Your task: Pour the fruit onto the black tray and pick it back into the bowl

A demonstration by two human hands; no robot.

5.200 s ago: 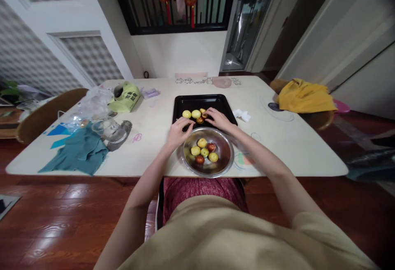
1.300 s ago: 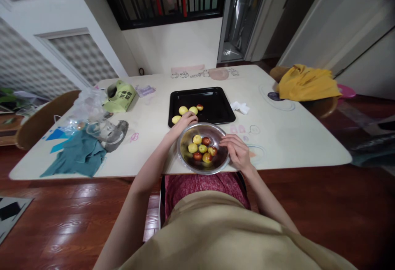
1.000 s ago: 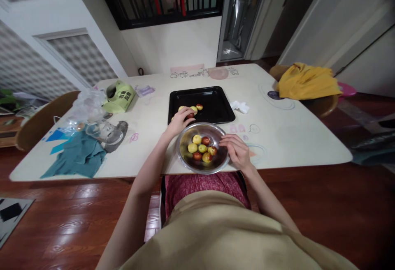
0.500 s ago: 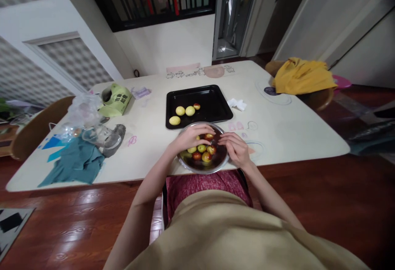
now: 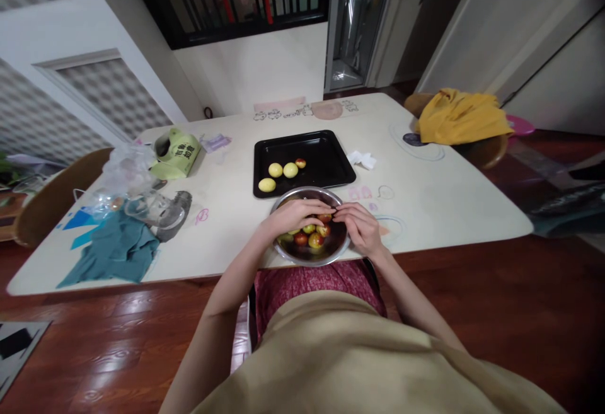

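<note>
Fruit bowl (image 5: 338,241) and tray (image 5: 331,155).
Left hand (image 5: 297,214) curves over a red fruit (image 5: 325,218), right hand (image 5: 362,222) bunches beside it; whether either grips cannot be told; tray bears 4 fruits (image 5: 290,170).

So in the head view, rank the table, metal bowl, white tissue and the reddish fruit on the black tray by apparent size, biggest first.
1. table
2. metal bowl
3. white tissue
4. reddish fruit on the black tray

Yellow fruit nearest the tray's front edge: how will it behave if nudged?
The yellow fruit would probably roll, given its rounded shape. The raised rim of the black tray would likely stop a gentle roll. Its skin looks smooth, so it may be slightly slippery.
</note>
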